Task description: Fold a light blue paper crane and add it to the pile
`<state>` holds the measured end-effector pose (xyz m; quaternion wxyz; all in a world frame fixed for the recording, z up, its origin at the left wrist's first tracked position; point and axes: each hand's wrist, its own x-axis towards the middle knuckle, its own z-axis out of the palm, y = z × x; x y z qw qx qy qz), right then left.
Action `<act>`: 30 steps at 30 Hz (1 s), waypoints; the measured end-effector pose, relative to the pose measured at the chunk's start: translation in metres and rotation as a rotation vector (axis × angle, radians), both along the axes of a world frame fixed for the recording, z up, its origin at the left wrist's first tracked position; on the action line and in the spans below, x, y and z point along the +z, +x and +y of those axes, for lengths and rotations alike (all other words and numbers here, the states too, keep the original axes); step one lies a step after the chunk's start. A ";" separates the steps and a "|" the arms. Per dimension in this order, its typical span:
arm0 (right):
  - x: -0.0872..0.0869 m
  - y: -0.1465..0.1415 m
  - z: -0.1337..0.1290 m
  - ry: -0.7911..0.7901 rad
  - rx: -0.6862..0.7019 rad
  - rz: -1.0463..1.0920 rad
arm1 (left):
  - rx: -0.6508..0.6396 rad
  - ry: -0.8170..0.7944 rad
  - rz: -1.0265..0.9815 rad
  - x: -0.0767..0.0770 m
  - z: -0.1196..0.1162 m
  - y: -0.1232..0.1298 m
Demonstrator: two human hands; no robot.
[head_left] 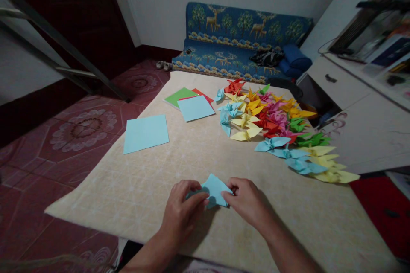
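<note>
A partly folded sheet of light blue origami paper [215,187] is held between my two hands, just above the near part of the table. My left hand [184,204] pinches its left side with thumb and fingers. On the right edge, the thumb and curled fingers of my right hand [245,198] grip the paper. Part of the fold is hidden behind the left fingers. Further off lie a flat light blue square sheet [146,134] and another blue sheet [196,108] on top of green paper [180,96] and red paper. Many folded paper cranes [254,106] in several colours are grouped at the right.
The table has a cream patterned cloth [105,187]. Behind it stands a blue sofa [221,53] with a deer pattern. A white cabinet [361,111] is at the right, a metal ladder [60,34] at the left. Shoes [164,65] rest on the red tiled floor.
</note>
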<state>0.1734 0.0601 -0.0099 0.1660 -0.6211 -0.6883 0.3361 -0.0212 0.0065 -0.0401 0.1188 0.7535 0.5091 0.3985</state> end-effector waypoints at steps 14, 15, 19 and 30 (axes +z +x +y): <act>-0.013 -0.021 -0.049 0.106 -0.348 0.720 | 0.073 -0.807 -0.939 0.027 0.030 0.034; -0.013 -0.019 -0.051 0.110 -0.316 0.709 | 0.066 -0.811 -0.950 0.027 0.035 0.033; -0.009 0.003 -0.054 0.236 -0.215 0.612 | -0.105 -0.890 -0.679 0.030 0.061 0.017; -0.013 0.023 -0.040 0.533 0.136 0.279 | -0.700 -0.789 0.320 0.042 0.116 0.034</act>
